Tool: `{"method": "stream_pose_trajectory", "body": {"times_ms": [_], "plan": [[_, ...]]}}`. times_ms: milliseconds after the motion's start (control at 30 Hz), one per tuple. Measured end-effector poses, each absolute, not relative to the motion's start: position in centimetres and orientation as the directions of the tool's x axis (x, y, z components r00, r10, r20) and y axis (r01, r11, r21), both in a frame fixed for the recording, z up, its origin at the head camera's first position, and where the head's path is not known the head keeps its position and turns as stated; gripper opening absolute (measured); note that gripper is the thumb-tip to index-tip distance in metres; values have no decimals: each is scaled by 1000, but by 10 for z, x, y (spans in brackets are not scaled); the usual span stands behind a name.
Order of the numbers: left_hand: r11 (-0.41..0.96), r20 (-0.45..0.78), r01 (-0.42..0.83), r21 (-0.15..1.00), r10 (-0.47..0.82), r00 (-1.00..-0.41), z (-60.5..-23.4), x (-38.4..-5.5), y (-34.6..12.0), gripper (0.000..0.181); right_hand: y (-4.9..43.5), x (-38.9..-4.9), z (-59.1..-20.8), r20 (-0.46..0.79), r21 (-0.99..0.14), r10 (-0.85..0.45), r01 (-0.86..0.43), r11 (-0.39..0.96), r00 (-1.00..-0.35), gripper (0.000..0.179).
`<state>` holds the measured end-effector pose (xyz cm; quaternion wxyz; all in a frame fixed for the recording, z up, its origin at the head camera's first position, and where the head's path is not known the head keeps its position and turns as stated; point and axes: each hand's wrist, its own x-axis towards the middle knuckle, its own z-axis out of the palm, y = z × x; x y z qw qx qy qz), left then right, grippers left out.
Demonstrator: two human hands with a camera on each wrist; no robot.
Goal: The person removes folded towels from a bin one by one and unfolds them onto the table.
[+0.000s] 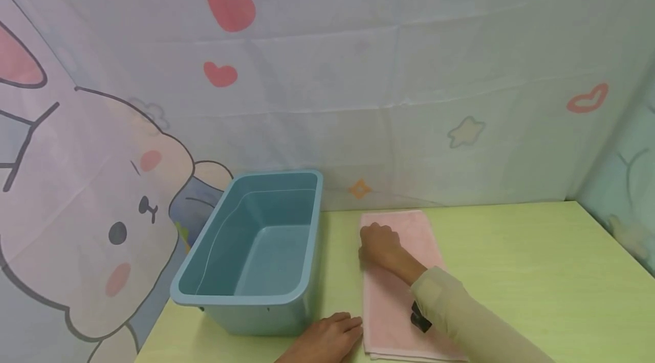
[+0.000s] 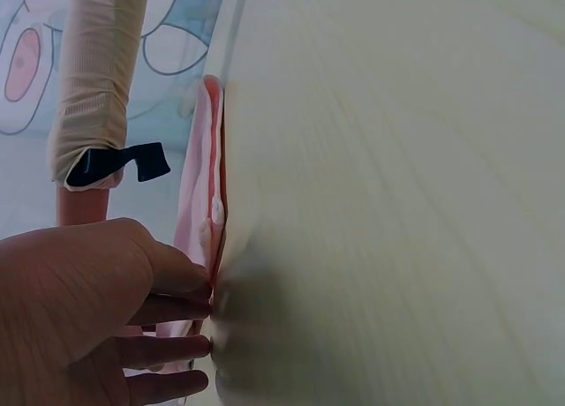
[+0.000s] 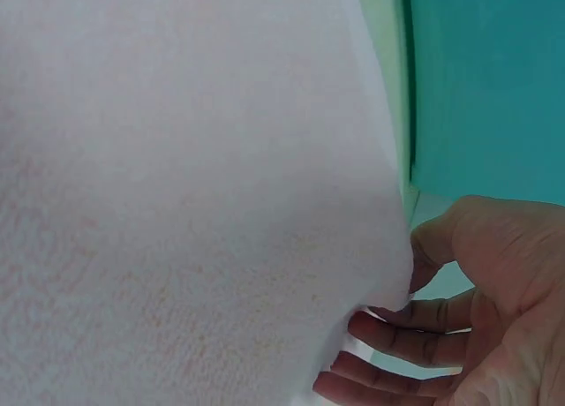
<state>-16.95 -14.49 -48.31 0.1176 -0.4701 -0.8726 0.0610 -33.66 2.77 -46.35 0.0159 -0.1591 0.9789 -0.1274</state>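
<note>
A folded pink towel lies lengthwise on the table, its stacked layers showing along the edge in the left wrist view. My right hand reaches over it and grips its left edge toward the far end. In the right wrist view, the thumb is at the towel's edge and the fingers curl in at its underside. Beside the near left corner of the towel is my left hand, palm down. Its fingers are extended, with the tips right at the towel's edge on the tabletop.
A blue-green plastic tub stands left of the towel, close to both hands, with nothing inside. The pale green table extends to the right. A printed cloth backdrop hangs behind the table. A black strap hangs at the right sleeve.
</note>
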Motion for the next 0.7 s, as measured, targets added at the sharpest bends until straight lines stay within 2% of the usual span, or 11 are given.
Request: {"method": "stream_pose_trajectory", "body": {"times_ms": [200,433,700], "plan": [[602,152,789,-121,797,-584,-485,-171,-144,32,36,-340,-462,2,-374,-308,-286,882,-951,18],[675,119,737,-34,734,-668,-487,-173,-141,45,41,-341,-460,-8,-409,-277,-250,878,-961,23],[708,186,705,-22,696,-693,-487,-177,-137,56,51,-342,-455,-4,-462,-269,-237,855,-963,26]]}}
